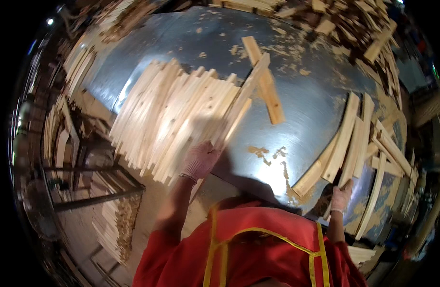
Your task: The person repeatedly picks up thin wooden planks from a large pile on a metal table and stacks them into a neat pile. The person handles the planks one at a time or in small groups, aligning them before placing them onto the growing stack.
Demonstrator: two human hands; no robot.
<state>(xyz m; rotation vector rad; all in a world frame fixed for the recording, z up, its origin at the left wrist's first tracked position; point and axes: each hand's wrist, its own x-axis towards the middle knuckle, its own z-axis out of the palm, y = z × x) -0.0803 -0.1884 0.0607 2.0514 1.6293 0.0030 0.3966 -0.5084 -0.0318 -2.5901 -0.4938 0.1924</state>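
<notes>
My left hand, in a pale knit glove, is closed around the near part of a long wooden slat. That slat slants away along the right side of a row of pale slats lying side by side on the metal table. Its far end crosses over a loose slat. At the right, my gloved right hand grips the near end of another wooden slat, among several lying at angles. My right fingers are partly hidden.
A heap of wood offcuts covers the far right of the table, with shavings scattered around it. More slats lie crossed at the right edge. At lower left stands a metal frame beside stacked slats.
</notes>
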